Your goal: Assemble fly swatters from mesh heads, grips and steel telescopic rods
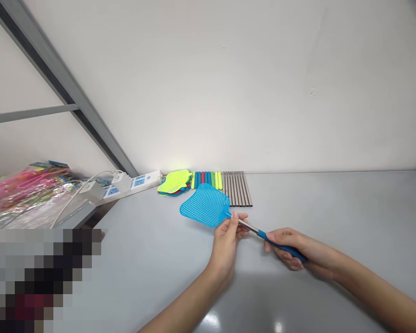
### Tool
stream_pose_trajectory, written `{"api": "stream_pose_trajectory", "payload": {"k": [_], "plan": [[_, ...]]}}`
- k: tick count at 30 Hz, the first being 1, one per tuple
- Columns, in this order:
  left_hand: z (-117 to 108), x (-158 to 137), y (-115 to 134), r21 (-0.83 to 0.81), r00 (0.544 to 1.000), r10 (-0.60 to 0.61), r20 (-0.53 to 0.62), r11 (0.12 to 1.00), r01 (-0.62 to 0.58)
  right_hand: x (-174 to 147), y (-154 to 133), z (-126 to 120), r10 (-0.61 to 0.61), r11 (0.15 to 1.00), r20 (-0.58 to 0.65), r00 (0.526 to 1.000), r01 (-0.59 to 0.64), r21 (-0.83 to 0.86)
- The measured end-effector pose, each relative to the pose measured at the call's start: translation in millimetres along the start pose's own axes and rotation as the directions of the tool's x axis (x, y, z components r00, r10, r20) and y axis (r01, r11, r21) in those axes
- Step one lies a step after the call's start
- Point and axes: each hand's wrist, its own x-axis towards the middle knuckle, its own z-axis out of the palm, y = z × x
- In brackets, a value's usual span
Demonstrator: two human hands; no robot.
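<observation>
A blue fly swatter [206, 206] with a metal shaft and a dark blue handle is held above the table in both hands. My left hand [228, 238] pinches it where the perforated head meets the shaft. My right hand [289, 245] is wrapped round the handle. Behind the swatter head lies a row of coloured handles [208, 178], blue, red, green and yellow. Beside them several metal tubes [237, 189] lie side by side. A stack of swatter heads [175, 181], yellow-green on top, sits to the left of the handles.
A white power strip [143, 181] with plugged-in adapters [121, 181] and a cable runs along the table's left edge. Plastic-wrapped pink items [31, 185] are piled at the far left. A white wall [263, 92] rises behind the grey table [350, 212]. The lower left is pixelated.
</observation>
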Motion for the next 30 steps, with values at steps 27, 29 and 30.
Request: {"api": "stream_pose_trajectory", "payload": {"k": [27, 29, 30], "plan": [[-9, 11, 4, -0.117, 0.988, -0.023, 0.149, 0.992, 0.041, 2, 3, -12, 0.066, 0.987, 0.078, 0.995, -0.077, 0.139], [-9, 12, 4, -0.112, 0.986, -0.024, 0.163, 0.993, 0.043, 2, 2, -12, 0.089, 0.977, 0.093, 0.992, -0.105, 0.186], [-8, 13, 4, -0.106, 0.985, -0.02, 0.172, 0.994, 0.039, 2, 2, -12, 0.093, 0.974, 0.088, 0.992, -0.109, 0.198]]}}
